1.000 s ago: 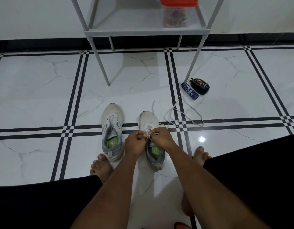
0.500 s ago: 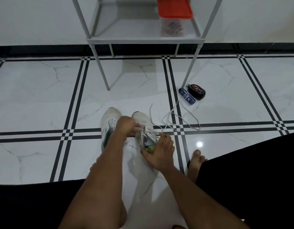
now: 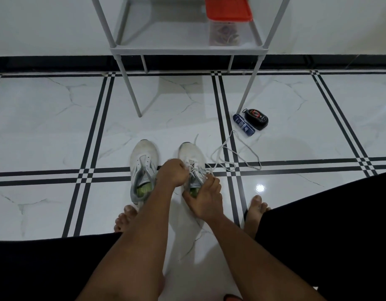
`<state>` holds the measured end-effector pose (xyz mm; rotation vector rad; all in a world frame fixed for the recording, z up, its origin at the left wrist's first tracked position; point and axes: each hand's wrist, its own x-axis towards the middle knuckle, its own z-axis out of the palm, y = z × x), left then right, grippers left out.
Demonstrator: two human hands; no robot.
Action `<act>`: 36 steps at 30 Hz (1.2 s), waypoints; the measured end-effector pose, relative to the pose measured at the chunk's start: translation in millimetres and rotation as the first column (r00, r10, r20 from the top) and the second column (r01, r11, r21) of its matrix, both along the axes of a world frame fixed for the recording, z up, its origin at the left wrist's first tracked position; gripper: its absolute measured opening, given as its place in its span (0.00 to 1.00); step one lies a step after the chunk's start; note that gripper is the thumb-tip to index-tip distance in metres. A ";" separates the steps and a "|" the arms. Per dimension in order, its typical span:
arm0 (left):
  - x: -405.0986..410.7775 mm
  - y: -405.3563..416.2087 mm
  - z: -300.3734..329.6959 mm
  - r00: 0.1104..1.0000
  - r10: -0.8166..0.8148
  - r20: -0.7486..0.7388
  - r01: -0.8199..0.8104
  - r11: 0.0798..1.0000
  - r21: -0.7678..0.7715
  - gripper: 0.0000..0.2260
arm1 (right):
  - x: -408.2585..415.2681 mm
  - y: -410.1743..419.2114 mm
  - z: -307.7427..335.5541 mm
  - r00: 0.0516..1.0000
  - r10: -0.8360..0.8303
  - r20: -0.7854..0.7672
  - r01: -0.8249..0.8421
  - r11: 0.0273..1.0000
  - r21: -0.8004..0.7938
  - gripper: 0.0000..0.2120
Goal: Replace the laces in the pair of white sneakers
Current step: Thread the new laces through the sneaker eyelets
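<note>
Left hand (image 3: pixel 173 173) stays clenched on the lace (image 3: pixel 193 168) at frame centre; right hand (image 3: pixel 206 197) still clasps the right sneaker (image 3: pixel 191 156).

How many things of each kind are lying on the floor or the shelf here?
White sneakers: 2
Loose white lace: 1
Blue tube: 1
Black polish container: 1
Red-lidded clear box: 1
Total: 6
</note>
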<state>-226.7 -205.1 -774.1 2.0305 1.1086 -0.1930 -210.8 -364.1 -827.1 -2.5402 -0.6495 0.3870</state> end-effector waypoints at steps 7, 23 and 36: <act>5.7 35.0 20.3 0.778 0.618 0.116 -0.490 0.711 -0.504 0.16 | 1.6 3.2 0.4 0.999 -0.005 -0.053 0.004 1.000 -0.006 0.48; 4.9 0.8 2.3 0.793 0.574 0.205 -0.395 0.740 -0.545 0.11 | 0.4 3.1 -3.8 0.999 0.034 0.015 -0.033 0.996 -0.082 0.46; -9.9 27.5 -2.1 0.961 0.273 0.038 -0.272 0.962 -0.021 0.22 | 3.0 5.2 -3.4 0.999 0.039 -0.024 -0.041 0.995 -0.096 0.46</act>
